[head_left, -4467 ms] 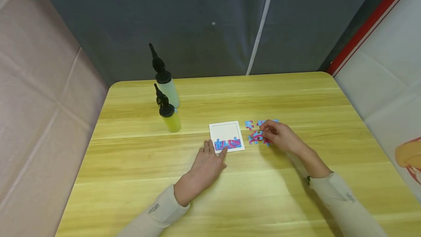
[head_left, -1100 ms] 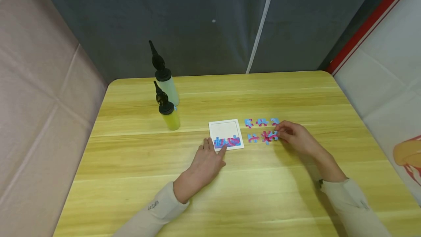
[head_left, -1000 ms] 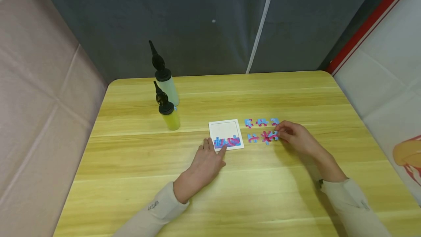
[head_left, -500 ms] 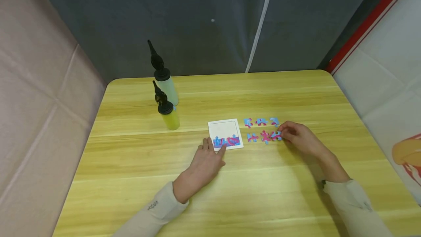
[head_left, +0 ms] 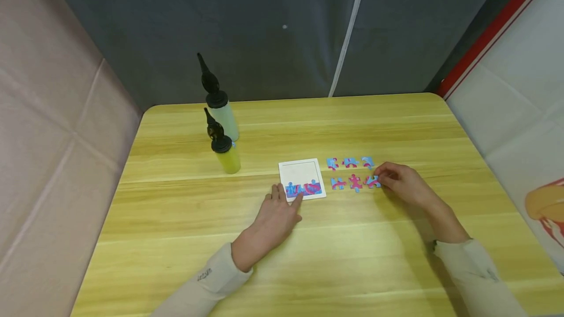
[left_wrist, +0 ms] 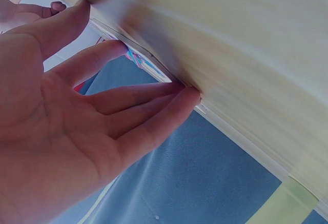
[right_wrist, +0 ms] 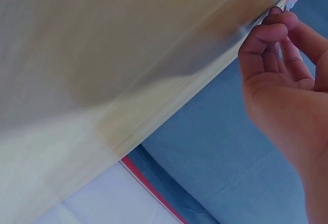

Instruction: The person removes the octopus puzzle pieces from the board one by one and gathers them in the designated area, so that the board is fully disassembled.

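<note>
A white square puzzle frame (head_left: 301,172) lies on the table, with blue and pink puzzle pieces (head_left: 304,190) joined along its near edge. My left hand (head_left: 273,221) rests at that near edge, fingers extended, the index finger touching the joined pieces. In the left wrist view the fingertips of the left hand (left_wrist: 113,101) meet the frame's edge. Right of the frame, loose pieces lie in two rows. My right hand (head_left: 403,185) pinches the rightmost near-row puzzle piece (head_left: 372,181) between thumb and index finger. Beside it lies a pink star-like piece (head_left: 355,183).
Two pump bottles stand to the left: a yellow one (head_left: 229,161) in front of a pale green one (head_left: 225,120), both with black tops. A small blue bit (head_left: 233,145) shows behind the yellow bottle. A grey curtain (head_left: 264,28) hangs past the table's far edge.
The loose pieces, earlier bunched partly under my right hand, now lie spread in two rows. My right hand has slid the end piece rightward, away from the pink one. My left hand stays put.
</note>
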Available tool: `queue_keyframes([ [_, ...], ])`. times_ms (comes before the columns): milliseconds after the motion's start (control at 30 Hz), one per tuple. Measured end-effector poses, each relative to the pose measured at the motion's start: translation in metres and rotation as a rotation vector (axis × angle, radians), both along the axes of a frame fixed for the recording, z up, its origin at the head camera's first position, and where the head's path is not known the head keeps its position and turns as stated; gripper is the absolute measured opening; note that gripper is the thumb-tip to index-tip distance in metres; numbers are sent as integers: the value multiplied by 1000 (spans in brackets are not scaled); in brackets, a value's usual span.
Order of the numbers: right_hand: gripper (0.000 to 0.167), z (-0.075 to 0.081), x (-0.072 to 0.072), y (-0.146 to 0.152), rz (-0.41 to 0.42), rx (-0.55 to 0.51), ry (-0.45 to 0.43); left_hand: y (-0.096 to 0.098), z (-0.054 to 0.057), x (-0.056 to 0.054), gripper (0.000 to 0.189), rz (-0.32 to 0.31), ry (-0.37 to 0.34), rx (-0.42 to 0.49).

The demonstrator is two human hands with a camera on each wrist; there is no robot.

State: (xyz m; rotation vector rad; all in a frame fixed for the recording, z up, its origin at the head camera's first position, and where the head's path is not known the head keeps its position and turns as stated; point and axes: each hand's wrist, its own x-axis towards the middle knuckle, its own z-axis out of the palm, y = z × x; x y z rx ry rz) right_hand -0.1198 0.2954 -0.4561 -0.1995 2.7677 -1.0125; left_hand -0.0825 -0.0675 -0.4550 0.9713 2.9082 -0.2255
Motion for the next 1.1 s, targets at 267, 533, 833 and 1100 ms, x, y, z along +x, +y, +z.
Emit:
queue_keyframes([
  [267,17,1,-1,0,1,-1,-8,-1,1,0,54,-9,14,6],
  [533,19,1,0,1,7,10,3,-1,2,-1,55,-14,6,2],
  [833,21,6,-3,-14,13,-52,69,-1,0,-2,55,-2,-19,32],
  [1100,16,7,-10,-52,110,-77,49,-1,-2,1,47,8,-4,74],
])
